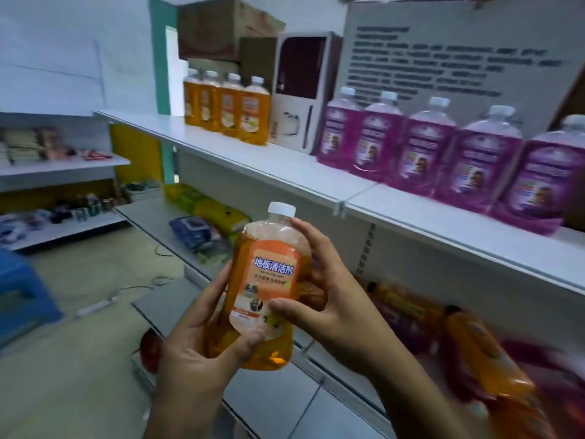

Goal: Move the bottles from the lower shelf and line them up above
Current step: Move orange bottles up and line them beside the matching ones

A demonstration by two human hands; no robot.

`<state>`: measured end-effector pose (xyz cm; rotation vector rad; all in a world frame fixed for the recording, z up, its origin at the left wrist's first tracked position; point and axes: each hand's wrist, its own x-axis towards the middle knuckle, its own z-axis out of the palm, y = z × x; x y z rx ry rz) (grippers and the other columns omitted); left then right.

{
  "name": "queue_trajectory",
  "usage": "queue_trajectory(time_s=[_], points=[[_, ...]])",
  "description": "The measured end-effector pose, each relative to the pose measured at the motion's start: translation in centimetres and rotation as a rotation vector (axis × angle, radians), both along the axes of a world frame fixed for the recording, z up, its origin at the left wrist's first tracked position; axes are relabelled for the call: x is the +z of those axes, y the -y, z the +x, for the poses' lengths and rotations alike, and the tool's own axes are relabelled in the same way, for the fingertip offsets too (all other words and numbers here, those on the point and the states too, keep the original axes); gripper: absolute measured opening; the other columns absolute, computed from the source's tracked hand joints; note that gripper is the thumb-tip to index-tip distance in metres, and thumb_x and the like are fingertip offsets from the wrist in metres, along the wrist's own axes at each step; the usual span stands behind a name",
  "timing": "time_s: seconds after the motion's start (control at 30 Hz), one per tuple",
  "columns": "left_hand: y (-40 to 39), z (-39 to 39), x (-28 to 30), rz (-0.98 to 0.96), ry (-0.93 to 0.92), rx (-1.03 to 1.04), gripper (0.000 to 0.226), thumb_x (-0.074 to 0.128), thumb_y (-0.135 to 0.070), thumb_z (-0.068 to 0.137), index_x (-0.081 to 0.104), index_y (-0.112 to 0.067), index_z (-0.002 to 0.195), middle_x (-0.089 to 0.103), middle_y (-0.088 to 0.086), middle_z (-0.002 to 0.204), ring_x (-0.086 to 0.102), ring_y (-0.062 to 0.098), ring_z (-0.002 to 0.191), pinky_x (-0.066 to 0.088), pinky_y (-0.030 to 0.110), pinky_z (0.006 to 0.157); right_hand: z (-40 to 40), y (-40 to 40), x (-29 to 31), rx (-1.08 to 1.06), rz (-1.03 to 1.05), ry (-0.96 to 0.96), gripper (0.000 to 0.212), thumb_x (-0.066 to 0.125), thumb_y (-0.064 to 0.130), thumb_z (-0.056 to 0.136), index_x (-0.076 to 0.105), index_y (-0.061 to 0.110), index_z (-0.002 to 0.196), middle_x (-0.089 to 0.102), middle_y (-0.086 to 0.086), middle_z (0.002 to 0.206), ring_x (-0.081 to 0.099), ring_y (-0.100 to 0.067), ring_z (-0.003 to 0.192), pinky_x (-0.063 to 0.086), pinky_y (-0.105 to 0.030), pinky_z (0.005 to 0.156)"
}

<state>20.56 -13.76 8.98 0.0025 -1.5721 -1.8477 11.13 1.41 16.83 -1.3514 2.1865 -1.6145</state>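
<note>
An orange bottle [269, 280] with a white cap and an orange label is held upright in front of me, below the upper shelf [285, 172]. My left hand [196, 337] grips its lower left side, the thumb across the base of the label. My right hand [323, 296] grips its right side, fingers behind it and thumb on the label. Several orange bottles [226, 109] stand in a row at the far end of the upper shelf. Several purple bottles [443, 153] are lined up along its right part. More orange bottles [474, 353] lie blurred on the lower shelf at right.
A white and dark red appliance box [300, 93] stands between the two rows on the upper shelf. A sign with text [459, 64] leans behind the purple bottles. Packets [202, 223] lie on the lower shelf at left. A blue stool [22, 296] stands on the floor.
</note>
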Motion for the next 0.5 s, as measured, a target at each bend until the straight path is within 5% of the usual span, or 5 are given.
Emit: queue_trajectory(time_s=[0.23, 0.5], points=[[5.7, -1.3, -0.1, -0.003, 0.02, 0.086, 0.088, 0.089, -0.058, 0.045, 0.056, -0.055, 0.127, 0.066, -0.015, 0.126, 0.066, 0.012, 0.113, 0.057, 0.024, 0.074, -2.4, 6.7, 0.4, 0.085, 0.001, -0.053, 0.082, 0.078, 0.031, 0.084, 0.029, 0.063, 0.141, 0.044, 0.015, 0.143, 0.059, -0.012, 0.122, 0.06, -0.03, 0.086], [13.0, -7.2, 1.2, -0.058, -0.032, 0.157, 0.078, 0.088, -0.038, 0.062, 0.054, -0.053, 0.131, 0.065, -0.016, 0.128, 0.064, 0.009, 0.114, 0.058, 0.03, 0.081, -8.2, 14.5, 2.1, 0.108, -0.021, -0.11, 0.082, 0.076, 0.024, 0.086, 0.029, 0.06, 0.142, 0.041, 0.02, 0.144, 0.056, -0.01, 0.125, 0.06, -0.031, 0.086]])
